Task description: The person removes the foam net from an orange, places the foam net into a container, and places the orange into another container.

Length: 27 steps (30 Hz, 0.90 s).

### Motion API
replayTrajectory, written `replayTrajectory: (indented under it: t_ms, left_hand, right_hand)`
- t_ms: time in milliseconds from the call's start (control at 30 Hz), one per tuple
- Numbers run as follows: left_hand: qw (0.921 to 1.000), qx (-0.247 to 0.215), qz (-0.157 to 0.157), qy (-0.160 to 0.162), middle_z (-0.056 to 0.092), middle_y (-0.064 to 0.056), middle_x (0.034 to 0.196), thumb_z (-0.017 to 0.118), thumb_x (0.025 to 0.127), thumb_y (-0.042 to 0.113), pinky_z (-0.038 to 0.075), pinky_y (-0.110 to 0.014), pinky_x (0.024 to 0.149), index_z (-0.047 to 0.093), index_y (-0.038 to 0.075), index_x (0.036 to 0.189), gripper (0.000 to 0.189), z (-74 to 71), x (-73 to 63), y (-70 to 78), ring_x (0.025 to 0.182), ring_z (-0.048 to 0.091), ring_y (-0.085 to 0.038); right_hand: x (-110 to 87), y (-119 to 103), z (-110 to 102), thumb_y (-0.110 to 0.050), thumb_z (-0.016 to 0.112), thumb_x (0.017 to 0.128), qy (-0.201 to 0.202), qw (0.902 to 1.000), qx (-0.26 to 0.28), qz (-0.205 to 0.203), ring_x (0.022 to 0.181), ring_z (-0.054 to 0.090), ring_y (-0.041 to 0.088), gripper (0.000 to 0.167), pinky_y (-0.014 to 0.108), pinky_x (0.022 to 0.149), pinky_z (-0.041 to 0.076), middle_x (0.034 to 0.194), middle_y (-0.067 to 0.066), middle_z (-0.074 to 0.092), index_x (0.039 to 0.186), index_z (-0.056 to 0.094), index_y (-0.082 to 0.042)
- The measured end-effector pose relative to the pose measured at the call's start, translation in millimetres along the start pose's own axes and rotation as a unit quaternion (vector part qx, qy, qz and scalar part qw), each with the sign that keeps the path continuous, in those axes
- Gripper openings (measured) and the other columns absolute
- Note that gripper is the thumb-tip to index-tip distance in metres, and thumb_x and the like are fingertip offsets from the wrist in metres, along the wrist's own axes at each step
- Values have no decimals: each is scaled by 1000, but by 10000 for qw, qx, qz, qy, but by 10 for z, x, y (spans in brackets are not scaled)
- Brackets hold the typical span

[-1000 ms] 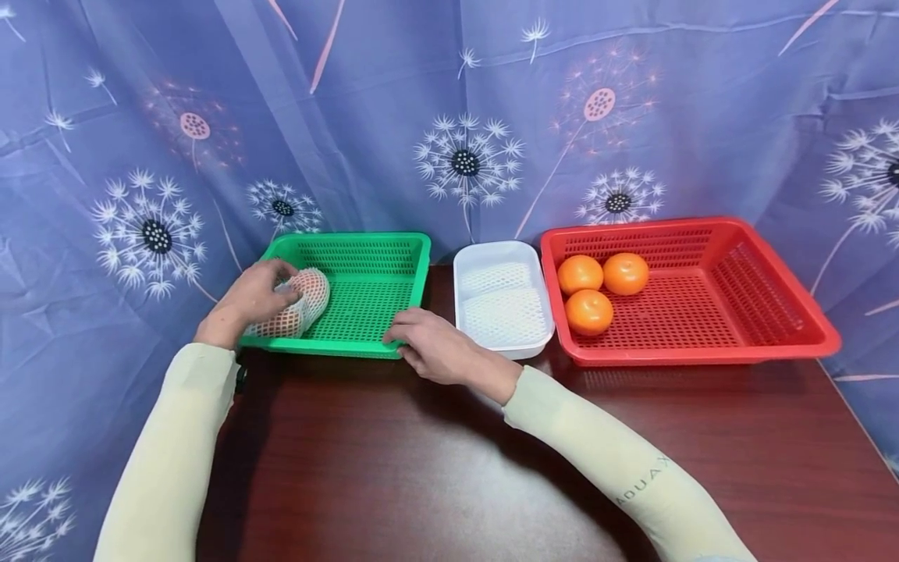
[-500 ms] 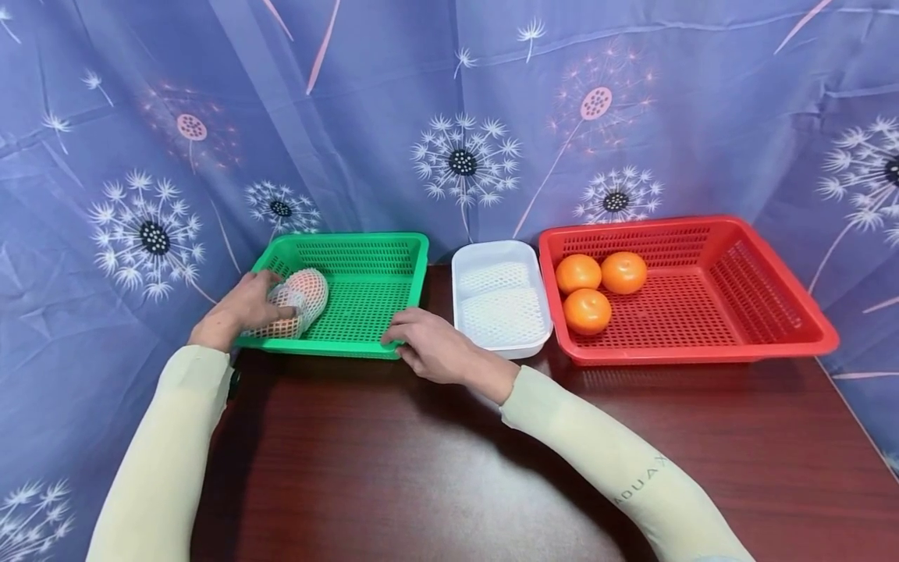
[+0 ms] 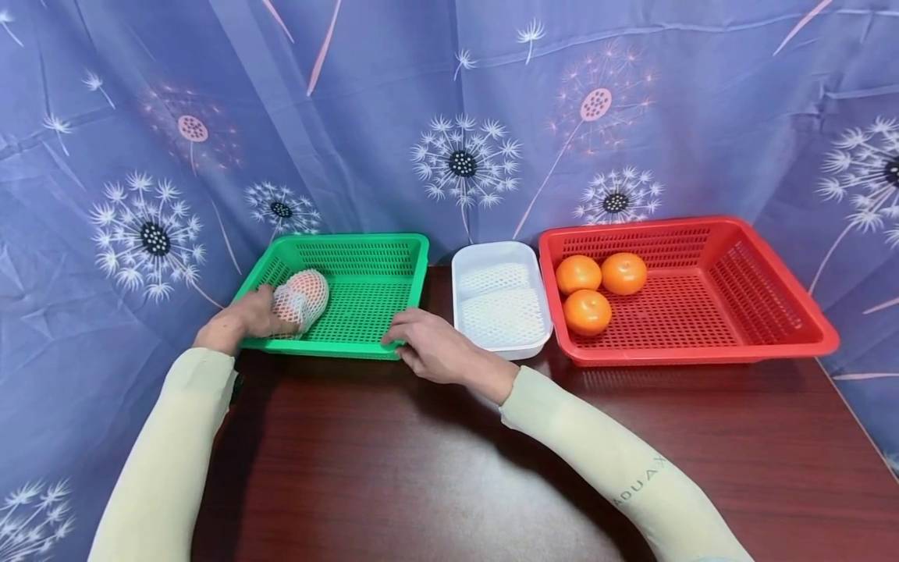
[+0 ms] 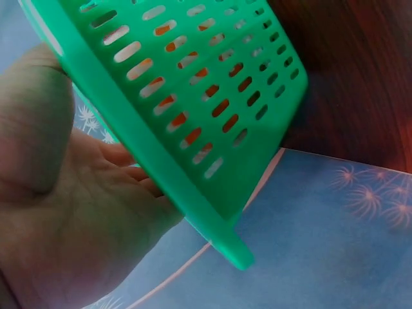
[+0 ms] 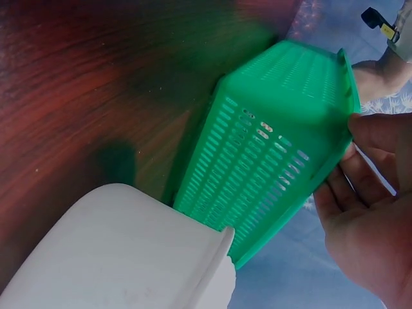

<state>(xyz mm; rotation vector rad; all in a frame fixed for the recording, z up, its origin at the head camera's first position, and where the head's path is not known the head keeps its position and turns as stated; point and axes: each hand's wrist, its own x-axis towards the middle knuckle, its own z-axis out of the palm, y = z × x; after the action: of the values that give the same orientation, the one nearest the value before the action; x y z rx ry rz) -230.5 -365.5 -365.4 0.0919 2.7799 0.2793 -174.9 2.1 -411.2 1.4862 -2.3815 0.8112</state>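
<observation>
The green basket (image 3: 365,312) stands at the left on the dark wooden table. Inside its left half lie pinkish round fruits in white foam nets, the front one (image 3: 288,310) partly hidden by my left hand (image 3: 249,314). That hand reaches over the left front corner and holds the front fruit from the left, thumb on its near side; the basket wall hides its fingertips in the left wrist view. A second netted fruit (image 3: 310,288) touches it. With my right hand (image 3: 438,347) I pinch the basket's front right rim, thumb outside in the right wrist view.
A white tub (image 3: 502,347) with pale netted foam in it stands between the two baskets. To its right is a red basket (image 3: 702,312) with three oranges (image 3: 588,312) along its left side. A blue dandelion-print curtain (image 3: 379,140) hangs behind and to the left.
My left hand has slid left and lower around the front fruit, covering more of it. The right hand keeps its place on the rim, and the baskets have stayed put.
</observation>
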Motion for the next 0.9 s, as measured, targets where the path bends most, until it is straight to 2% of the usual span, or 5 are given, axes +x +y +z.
replayTrajectory:
  t_ms: [100, 200, 400, 500, 900]
  left_hand:
    - [9995, 325, 37, 28, 62, -33, 110, 81, 86, 41, 52, -57, 91, 53, -18, 123, 76, 44, 117, -112, 100, 62, -45]
    - [9990, 446, 85, -29, 64, -22, 99, 83, 84, 40, 52, -51, 83, 59, -9, 110, 60, 69, 164, -160, 89, 62, -37]
    - [9978, 465, 39, -473, 60, -38, 120, 78, 92, 30, 51, -61, 94, 50, -20, 127, 67, -18, -21, 74, 109, 61, -51]
    - [9971, 560, -37, -507, 59, -40, 123, 77, 93, 26, 50, -62, 97, 48, -21, 128, 65, -33, -68, 124, 113, 59, -53]
    - [9974, 631, 151, -312, 64, -32, 108, 79, 90, 31, 53, -59, 89, 56, -16, 114, 57, -24, -72, 119, 99, 64, -48]
  right_hand:
    - [4, -5, -11, 7, 69, 91, -42, 10000, 12, 25, 110, 66, 21, 27, 29, 98, 53, 109, 3, 73, 112, 80, -7]
    - [6, -11, -18, 6, 69, 91, -102, 9999, 3, 68, 110, 66, 21, 27, 29, 98, 52, 110, 3, 73, 112, 80, -7]
    - [2, -3, -12, 7, 69, 90, -42, 10000, 20, 46, 108, 65, 20, 28, 29, 97, 52, 106, 3, 72, 111, 80, -8]
    - [1, -3, -6, 7, 69, 90, -9, 10000, 39, 40, 108, 65, 19, 28, 28, 96, 52, 106, 3, 72, 111, 80, -8]
    - [-9, -19, 12, 7, 69, 91, 5, 10000, 35, 44, 110, 65, 20, 27, 28, 98, 52, 108, 2, 72, 112, 79, -7]
